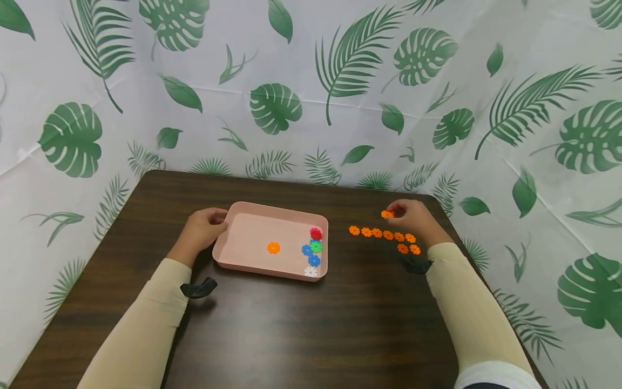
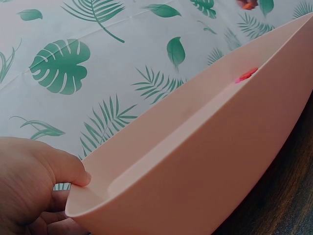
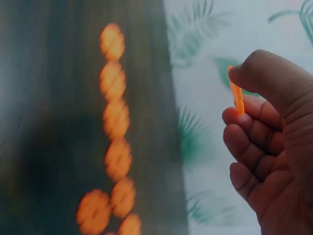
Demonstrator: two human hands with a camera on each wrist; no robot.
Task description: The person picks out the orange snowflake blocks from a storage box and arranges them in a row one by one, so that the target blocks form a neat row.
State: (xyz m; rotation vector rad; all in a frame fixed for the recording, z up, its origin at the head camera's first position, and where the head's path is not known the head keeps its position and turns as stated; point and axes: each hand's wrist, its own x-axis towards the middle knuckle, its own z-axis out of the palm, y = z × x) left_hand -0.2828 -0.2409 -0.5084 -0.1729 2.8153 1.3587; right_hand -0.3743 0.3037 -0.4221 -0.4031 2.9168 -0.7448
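My left hand [image 1: 200, 232] grips the left end of a pink tray [image 1: 252, 229], thumb over the rim and fingers outside, as the left wrist view shows. A single orange flower-shaped disc [image 1: 273, 248] lies mid-tray. Along its right side sit a red disc [image 1: 316, 235], a green disc [image 1: 316, 247], blue discs [image 1: 314, 261] and a white disc [image 1: 310, 272]. Between thumb and index finger, my right hand [image 1: 414, 217] pinches an orange flower-shaped disc [image 3: 236, 93], raised above the table. Just below it runs a row of several orange discs [image 1: 377, 233], with two more [image 1: 403, 248] under its right end.
The dark wood table [image 1: 291, 335] carries the tray and the discs. A leaf-patterned cloth [image 1: 301, 70] hangs behind the table and at its sides. Black wrist-worn devices [image 1: 199, 288] hang below both sleeves.
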